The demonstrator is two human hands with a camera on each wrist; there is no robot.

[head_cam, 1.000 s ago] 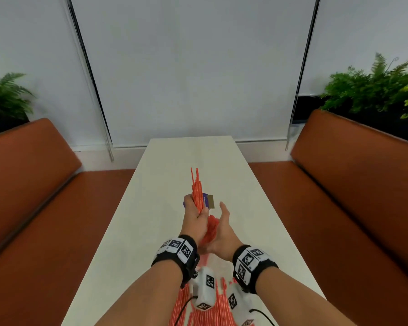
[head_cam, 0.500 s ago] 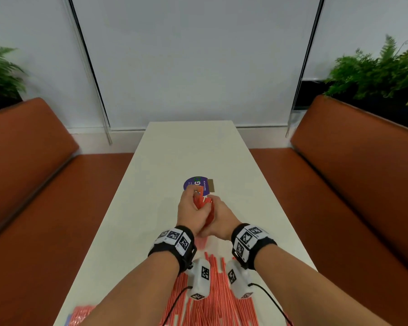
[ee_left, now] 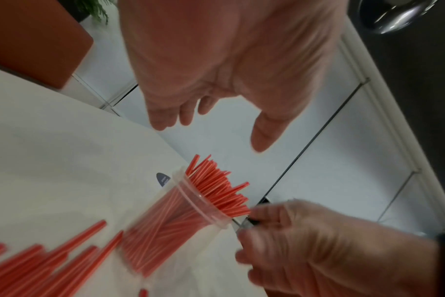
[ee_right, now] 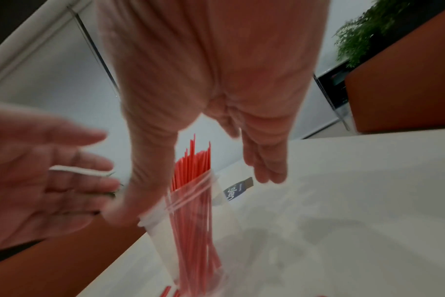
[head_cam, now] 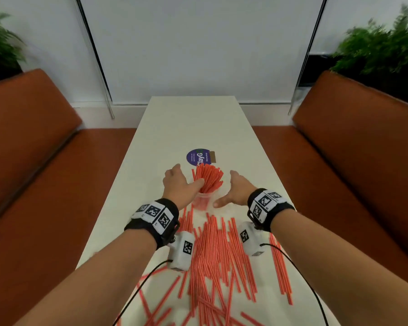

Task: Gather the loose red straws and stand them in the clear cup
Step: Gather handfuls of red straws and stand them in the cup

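A clear cup stands on the white table, packed with a bundle of red straws that fan out above its rim. My left hand hovers open just left of the bundle, thumb near the straws. On the cup's right, my right hand is spread open and holds nothing. Many loose red straws lie scattered on the table between my forearms.
A round purple sticker lies on the table just beyond the cup. Orange benches run along both sides of the table. Potted ferns stand behind the benches, and cables trail from the wrist cameras over the straws.
Both hands have let go of the straw bundle and spread apart to either side. The bundle now stands in the cup. The head view has tilted down, showing the loose straws.
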